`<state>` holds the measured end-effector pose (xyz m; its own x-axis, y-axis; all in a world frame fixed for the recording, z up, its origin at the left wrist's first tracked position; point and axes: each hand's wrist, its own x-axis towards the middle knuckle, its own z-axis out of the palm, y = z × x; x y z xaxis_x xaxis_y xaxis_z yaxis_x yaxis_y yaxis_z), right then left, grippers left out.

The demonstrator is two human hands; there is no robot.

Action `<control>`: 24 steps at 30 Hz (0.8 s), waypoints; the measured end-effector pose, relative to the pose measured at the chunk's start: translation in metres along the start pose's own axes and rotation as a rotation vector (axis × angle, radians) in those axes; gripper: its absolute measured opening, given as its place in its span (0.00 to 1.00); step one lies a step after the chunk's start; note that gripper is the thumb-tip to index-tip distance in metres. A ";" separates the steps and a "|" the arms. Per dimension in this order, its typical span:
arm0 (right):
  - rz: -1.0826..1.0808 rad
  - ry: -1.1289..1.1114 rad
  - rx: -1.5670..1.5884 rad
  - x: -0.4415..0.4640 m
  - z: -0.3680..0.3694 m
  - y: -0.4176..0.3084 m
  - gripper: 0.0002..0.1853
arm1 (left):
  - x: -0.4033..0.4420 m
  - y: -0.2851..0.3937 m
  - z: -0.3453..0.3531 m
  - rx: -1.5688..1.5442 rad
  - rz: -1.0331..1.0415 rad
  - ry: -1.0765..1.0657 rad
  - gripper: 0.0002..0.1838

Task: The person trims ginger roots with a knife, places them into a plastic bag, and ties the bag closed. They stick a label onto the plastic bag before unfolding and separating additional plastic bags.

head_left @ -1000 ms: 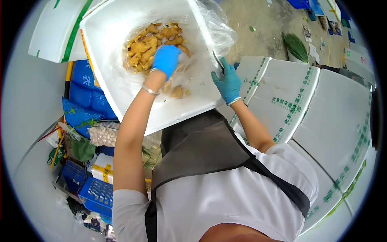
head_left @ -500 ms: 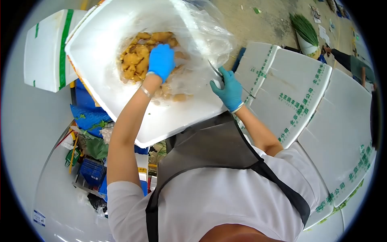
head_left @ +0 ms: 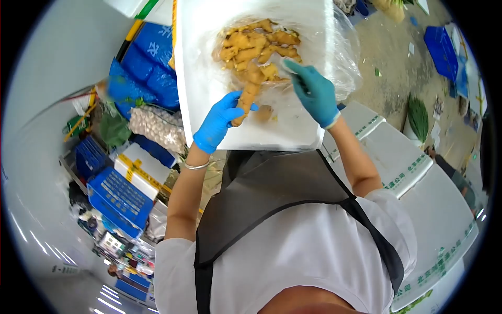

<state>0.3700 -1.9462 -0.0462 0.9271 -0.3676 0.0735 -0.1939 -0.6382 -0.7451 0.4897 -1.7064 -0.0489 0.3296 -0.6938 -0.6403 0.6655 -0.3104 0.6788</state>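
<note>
My left hand [head_left: 214,123], in a blue glove, grips a long knobbly piece of ginger root [head_left: 250,94] near its lower end. The piece slants up over the near part of a white foam box [head_left: 204,68]. More ginger roots [head_left: 248,47] lie heaped on clear plastic inside that box. My right hand [head_left: 314,94], in a teal glove, is closed just right of the held piece. A knife shows in this hand in the earlier view; now the blade is blurred and mostly hidden by the fingers.
Clear plastic film [head_left: 345,57] hangs over the box's right wall. White foam boxes with green print [head_left: 402,162] stand to my right. At left are a net bag of pale bulbs [head_left: 157,125], blue bags [head_left: 141,68] and a blue lid [head_left: 123,196]. Green stalks [head_left: 418,120] stand on the floor.
My left hand has come out of the ginger heap toward me with a piece in its grip. My right hand has moved in over the box. The view has turned and shifted.
</note>
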 end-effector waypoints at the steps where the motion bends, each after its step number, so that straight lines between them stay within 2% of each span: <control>1: -0.084 -0.068 -0.064 0.007 0.011 -0.004 0.18 | -0.008 -0.006 0.000 0.049 0.010 0.030 0.25; 3: -0.242 -0.188 -0.200 0.013 0.028 -0.011 0.16 | -0.019 -0.022 -0.004 0.155 0.024 0.068 0.25; 6: -0.296 -0.299 -0.185 0.003 0.046 -0.015 0.14 | -0.051 -0.036 -0.001 0.264 0.124 0.126 0.25; 7: -0.279 -0.347 -0.167 -0.002 0.050 -0.013 0.13 | -0.063 -0.041 -0.002 0.372 0.193 0.134 0.26; 9: -0.245 -0.436 -0.128 -0.019 0.055 0.004 0.12 | -0.093 -0.050 -0.011 0.260 0.280 0.108 0.27; 10: -0.093 -0.562 -0.402 -0.025 0.061 0.027 0.11 | -0.111 -0.054 -0.015 0.207 0.324 0.098 0.27; 14: -0.025 -0.245 -0.414 -0.051 0.073 0.034 0.10 | -0.187 -0.077 -0.035 -0.177 0.448 0.220 0.29; 15: -0.067 -0.106 -0.315 -0.050 0.082 0.010 0.10 | -0.207 -0.085 -0.039 -0.310 0.446 0.256 0.32; 16: 0.000 -0.069 -0.269 -0.049 0.091 -0.021 0.11 | -0.225 -0.097 -0.052 -0.566 0.453 0.132 0.32; 17: -0.132 0.035 -0.143 -0.050 0.108 -0.044 0.11 | -0.244 -0.110 -0.061 -0.748 0.478 0.100 0.32; 18: 0.030 -0.051 -0.116 -0.052 0.121 -0.072 0.12 | -0.263 -0.127 -0.070 -0.940 0.512 0.056 0.33; 19: 0.038 -0.075 0.042 -0.059 0.139 -0.109 0.12 | -0.280 -0.151 -0.084 -1.088 0.595 -0.048 0.31; 20: 0.055 -0.111 0.193 -0.073 0.160 -0.150 0.13 | -0.301 -0.168 -0.092 -1.148 0.645 -0.039 0.30; 22: 0.013 -0.335 0.332 -0.108 0.200 -0.225 0.14 | -0.349 -0.202 -0.107 -1.259 0.754 -0.012 0.27; 23: -0.052 -0.406 0.264 -0.127 0.228 -0.246 0.14 | -0.370 -0.224 -0.114 -1.287 0.812 0.047 0.25; 24: -0.062 -0.498 0.367 -0.148 0.258 -0.263 0.14 | -0.384 -0.249 -0.123 -1.262 0.868 0.147 0.26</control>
<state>0.3671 -1.5492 -0.0318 0.9886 0.0788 -0.1283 -0.0942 -0.3413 -0.9352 0.2801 -1.2830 -0.0162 0.9137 -0.2725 -0.3014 0.3306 0.9299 0.1614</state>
